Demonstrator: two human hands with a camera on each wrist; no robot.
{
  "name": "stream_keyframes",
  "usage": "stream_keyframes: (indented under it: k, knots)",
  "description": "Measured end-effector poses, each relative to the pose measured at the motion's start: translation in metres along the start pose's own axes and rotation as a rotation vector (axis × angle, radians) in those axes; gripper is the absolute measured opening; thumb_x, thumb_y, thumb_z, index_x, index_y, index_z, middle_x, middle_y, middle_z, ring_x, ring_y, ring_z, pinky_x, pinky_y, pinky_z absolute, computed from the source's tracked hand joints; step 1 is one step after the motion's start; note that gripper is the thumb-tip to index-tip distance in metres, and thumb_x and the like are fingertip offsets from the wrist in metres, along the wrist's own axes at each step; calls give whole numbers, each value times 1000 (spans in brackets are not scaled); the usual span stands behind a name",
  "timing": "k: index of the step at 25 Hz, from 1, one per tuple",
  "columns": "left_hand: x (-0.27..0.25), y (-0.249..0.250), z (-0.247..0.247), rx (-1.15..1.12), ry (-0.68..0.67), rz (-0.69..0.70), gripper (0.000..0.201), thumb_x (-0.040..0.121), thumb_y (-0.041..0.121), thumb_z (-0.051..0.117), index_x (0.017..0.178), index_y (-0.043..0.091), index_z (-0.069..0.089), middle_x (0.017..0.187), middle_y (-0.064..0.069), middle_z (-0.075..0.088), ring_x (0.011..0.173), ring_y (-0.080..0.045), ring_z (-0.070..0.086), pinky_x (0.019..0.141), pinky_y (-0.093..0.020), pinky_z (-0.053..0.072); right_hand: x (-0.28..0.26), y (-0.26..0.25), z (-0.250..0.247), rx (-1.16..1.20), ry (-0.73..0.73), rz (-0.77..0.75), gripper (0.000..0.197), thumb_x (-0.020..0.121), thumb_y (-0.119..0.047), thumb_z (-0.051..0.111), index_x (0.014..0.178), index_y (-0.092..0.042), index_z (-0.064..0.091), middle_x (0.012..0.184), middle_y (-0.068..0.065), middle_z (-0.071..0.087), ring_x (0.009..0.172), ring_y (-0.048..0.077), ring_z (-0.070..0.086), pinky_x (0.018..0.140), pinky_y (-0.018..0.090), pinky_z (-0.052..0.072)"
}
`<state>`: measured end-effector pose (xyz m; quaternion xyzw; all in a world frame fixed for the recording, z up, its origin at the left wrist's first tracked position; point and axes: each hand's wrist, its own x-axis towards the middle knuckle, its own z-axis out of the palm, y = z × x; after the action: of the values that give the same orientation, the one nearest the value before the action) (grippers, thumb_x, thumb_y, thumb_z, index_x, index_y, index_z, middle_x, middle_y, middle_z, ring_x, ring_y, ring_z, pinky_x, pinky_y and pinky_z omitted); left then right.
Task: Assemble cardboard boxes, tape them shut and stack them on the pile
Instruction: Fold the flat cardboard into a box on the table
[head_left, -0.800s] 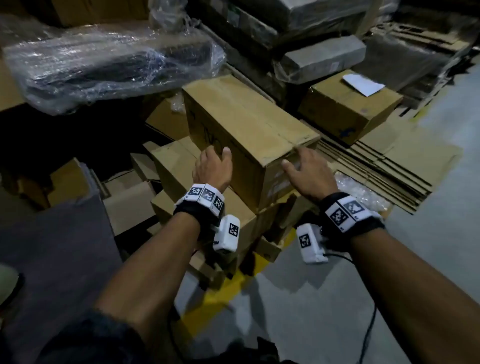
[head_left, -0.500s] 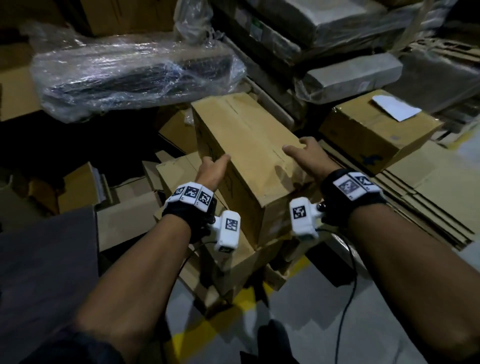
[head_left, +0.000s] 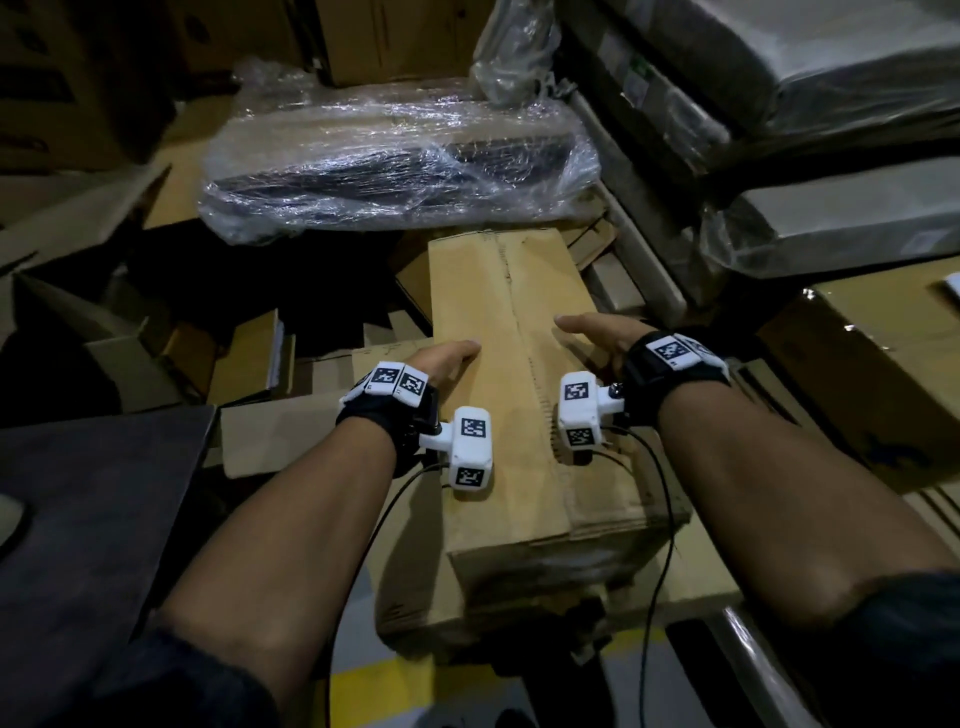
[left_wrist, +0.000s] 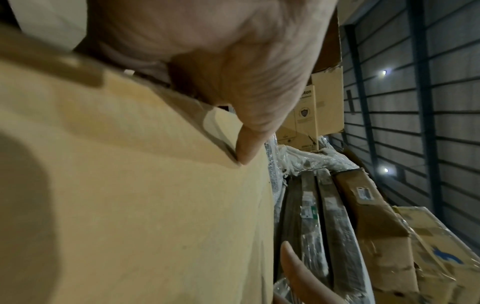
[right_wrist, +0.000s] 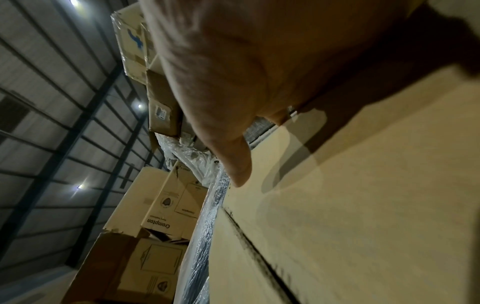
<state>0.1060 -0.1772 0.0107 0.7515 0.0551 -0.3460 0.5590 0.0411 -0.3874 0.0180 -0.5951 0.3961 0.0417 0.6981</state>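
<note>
Your left hand (head_left: 441, 364) and right hand (head_left: 602, 338) rest on the top of the long cardboard box (head_left: 514, 415), one at each long edge. The fingers go down the sides, so you hold the box between both grips, and I cannot tell how firmly. The box lies on the pile of other cartons (head_left: 415, 597), and its near end seems to stand out over the lower carton. If you let it go like this, I think it can tip or slide toward you. The cables from your wrists can also catch on a corner. The box is closed along its middle seam (head_left: 511, 312), so its contents are hidden. The plastic-wrapped bundle (head_left: 400, 166) lies just behind it
</note>
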Motion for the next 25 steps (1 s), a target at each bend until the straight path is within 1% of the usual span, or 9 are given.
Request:
stream_keyframes:
  k: [3, 6, 9, 10, 12, 14, 16, 19, 25]
  knots:
    - [14, 5, 7, -85, 62, -11, 24, 87, 32, 69, 95, 10, 63, 84, -9, 68, 66, -22, 63, 54, -25, 49, 13, -8, -1, -37, -48, 14, 20, 84, -24, 79, 97, -16, 67, 116, 2, 71, 113, 17, 65, 104, 42, 50]
    - [14, 12, 13, -86, 124, -14, 29, 83, 33, 74, 96, 9, 63, 80, -7, 67, 65, -21, 64, 51, -25, 47, 28, -12, 0, -175, -42, 31, 42, 79, -30, 83, 111, -11, 62, 117, 9, 67, 113, 29, 63, 104, 51, 48]
    - [14, 9, 15, -114, 168, -10, 50, 76, 38, 80, 110, 6, 62, 86, -7, 69, 70, -22, 67, 53, -25, 48, 88, 7, -6, -236, -37, -18, 131, 24, -45, 101, 138, -10, 47, 119, 12, 68, 105, 34, 67, 96, 53, 53]
    - [13, 7, 14, -132, 191, -5, 58, 73, 40, 82, 115, 6, 60, 89, -7, 70, 72, -23, 69, 53, -25, 49, 95, 10, -6, -244, -25, -32, 146, 6, -47, 99, 138, -11, 48, 115, 12, 70, 100, 34, 70, 91, 53, 56]
    - [2, 4, 9, -172, 236, -11, 64, 71, 43, 82, 119, 8, 57, 93, -7, 70, 73, -24, 69, 49, -24, 50, 65, 5, 2, -185, -17, -85, 127, 15, -39, 102, 130, -8, 57, 108, 13, 72, 91, 33, 72, 82, 50, 60]
    - [-14, 0, 2, -220, 290, 15, 64, 73, 41, 81, 121, 9, 54, 98, -7, 69, 75, -22, 68, 43, -22, 50, 8, -3, 16, -131, -40, -142, 79, 58, -24, 96, 125, -6, 59, 107, 12, 71, 90, 27, 70, 71, 40, 60]
    - [-35, -5, -6, -239, 374, 150, 64, 75, 37, 80, 126, 12, 50, 108, -6, 67, 83, -19, 66, 51, -22, 54, -17, -4, 21, -111, -48, -235, 50, 78, -18, 85, 119, -11, 57, 103, 5, 68, 87, 19, 66, 59, 30, 54]
    - [-76, -22, -21, -271, 467, 336, 70, 72, 36, 81, 131, 18, 47, 115, -3, 65, 101, -20, 64, 85, -37, 55, -56, 5, 37, -68, -110, -405, 46, 80, -20, 82, 115, -22, 53, 100, -3, 65, 89, 12, 64, 68, 29, 55]
    - [-175, -72, -50, -124, 767, 455, 59, 65, 61, 72, 113, 43, 44, 110, 12, 65, 104, -17, 62, 90, -45, 52, -127, 60, 88, -58, -165, -585, 60, 59, -54, 83, 111, -42, 58, 107, -12, 71, 101, 13, 68, 93, 44, 56]
